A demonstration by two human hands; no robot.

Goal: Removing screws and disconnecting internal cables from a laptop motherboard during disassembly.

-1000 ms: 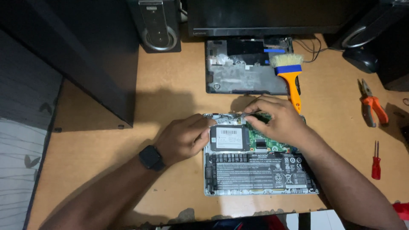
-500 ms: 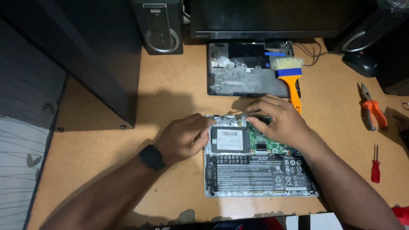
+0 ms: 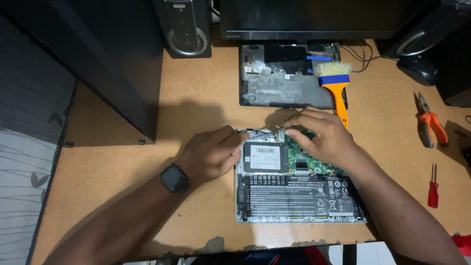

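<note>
A: Where is the work item?

B: The opened laptop [image 3: 300, 196] lies flat at the desk's [image 3: 196, 108] 6 o'clock edge. The left hand [image 3: 208, 154] curls its fingertips against the case's 9 o'clock corner, beside the drive [image 3: 265, 157]. The right hand [image 3: 321, 133] pinches a thin cable [image 3: 265, 132] along the 12 o'clock edge.

A: Handling properties?

B: The cable looks light, limp and fragile; grip it near its connector. The green board [image 3: 306, 158] looks stiff but delicate; hold the case by its rim.
</note>
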